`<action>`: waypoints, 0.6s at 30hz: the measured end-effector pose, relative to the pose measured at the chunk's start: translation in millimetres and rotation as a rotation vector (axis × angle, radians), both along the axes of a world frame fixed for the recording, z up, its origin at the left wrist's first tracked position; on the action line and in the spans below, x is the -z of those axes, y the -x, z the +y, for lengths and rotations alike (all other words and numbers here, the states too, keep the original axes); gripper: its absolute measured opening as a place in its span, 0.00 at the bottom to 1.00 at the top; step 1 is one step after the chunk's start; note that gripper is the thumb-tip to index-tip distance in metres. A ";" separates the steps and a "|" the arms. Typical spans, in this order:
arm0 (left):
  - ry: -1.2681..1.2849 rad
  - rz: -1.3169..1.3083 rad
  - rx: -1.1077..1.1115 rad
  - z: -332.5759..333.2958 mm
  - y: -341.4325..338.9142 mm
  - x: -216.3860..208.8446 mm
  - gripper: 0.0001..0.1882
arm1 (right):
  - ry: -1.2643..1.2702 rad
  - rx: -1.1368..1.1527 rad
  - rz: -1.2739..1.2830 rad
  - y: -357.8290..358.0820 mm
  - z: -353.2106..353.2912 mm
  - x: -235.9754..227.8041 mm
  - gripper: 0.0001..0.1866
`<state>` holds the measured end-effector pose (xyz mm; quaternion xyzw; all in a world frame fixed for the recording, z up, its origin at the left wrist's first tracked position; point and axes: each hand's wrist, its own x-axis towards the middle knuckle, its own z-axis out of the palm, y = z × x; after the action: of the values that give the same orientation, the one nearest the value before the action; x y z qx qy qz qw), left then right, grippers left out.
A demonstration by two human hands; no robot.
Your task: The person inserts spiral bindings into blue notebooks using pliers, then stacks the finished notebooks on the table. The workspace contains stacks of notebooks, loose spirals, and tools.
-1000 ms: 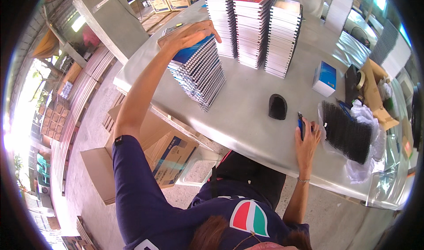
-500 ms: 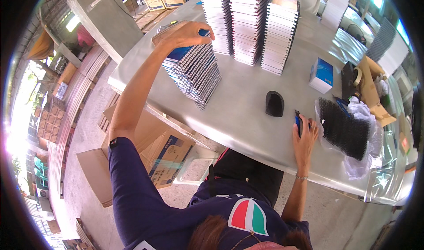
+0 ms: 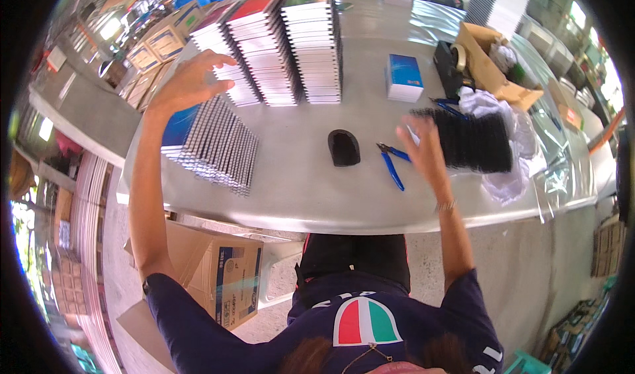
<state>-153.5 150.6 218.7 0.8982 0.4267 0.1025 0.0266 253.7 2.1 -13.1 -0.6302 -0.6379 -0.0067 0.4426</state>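
Observation:
My left hand (image 3: 192, 82) hangs over a stack of blue-covered spiral-bound books (image 3: 215, 146) at the left, thumb and fingers apart, with nothing in it. The spines of that stack face me and to the right. My right hand (image 3: 424, 148) is slightly blurred, its fingers stretched out beside a bunch of black plastic binding coils (image 3: 475, 148). Just left of it, blue-handled cutting pliers (image 3: 392, 173) lie on the table with their handles spread. Left of the pliers lies a small black rounded pad (image 3: 342, 150).
Three tall stacks of bound books, one with red covers (image 3: 268, 56), stand behind my left hand. A small blue-topped stack (image 3: 405, 78) is at the back right, near a cardboard box (image 3: 489, 63) and crumpled white plastic (image 3: 512, 182). An open carton (image 3: 231, 268) sits below the table's front edge.
My right hand has let go of the pliers, now lying on the table, and moved toward the coils. The left hand has lifted off the blue-covered stack. The view has turned right.

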 end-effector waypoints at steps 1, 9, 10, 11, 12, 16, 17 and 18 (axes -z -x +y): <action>0.005 0.008 -0.010 -5.8 -12.4 -9.7 0.24 | 0.011 0.028 0.017 -25.9 21.1 -6.0 0.14; 0.274 -0.295 0.323 -48.2 -101.2 -4.0 0.23 | 0.233 0.221 0.420 -125.4 149.0 0.3 0.20; 0.288 -0.324 0.369 -54.6 -107.5 1.7 0.23 | 0.247 0.157 0.472 -131.6 152.1 7.6 0.20; 0.302 -0.352 0.420 -57.1 -114.0 10.0 0.23 | 0.259 0.097 0.525 -140.7 153.7 13.4 0.19; 0.321 -0.377 0.458 -58.3 -118.3 21.6 0.23 | 0.273 0.089 0.596 -140.8 155.5 14.5 0.17; 0.488 -0.572 0.533 -56.7 -136.5 70.5 0.20 | 0.146 0.254 0.455 -127.7 145.7 -1.9 0.13; 0.493 -0.653 0.507 -57.1 -145.4 85.0 0.19 | 0.065 0.342 0.314 -122.4 141.1 -6.8 0.12; 0.524 -0.722 0.490 -56.6 -153.0 97.8 0.19 | -0.019 0.345 0.274 -118.4 133.4 -12.7 0.11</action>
<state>-0.5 94.0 120.9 0.8423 0.1782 0.2867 0.4203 372.1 135.5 -0.4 -0.7209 -0.4543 -0.0028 0.5234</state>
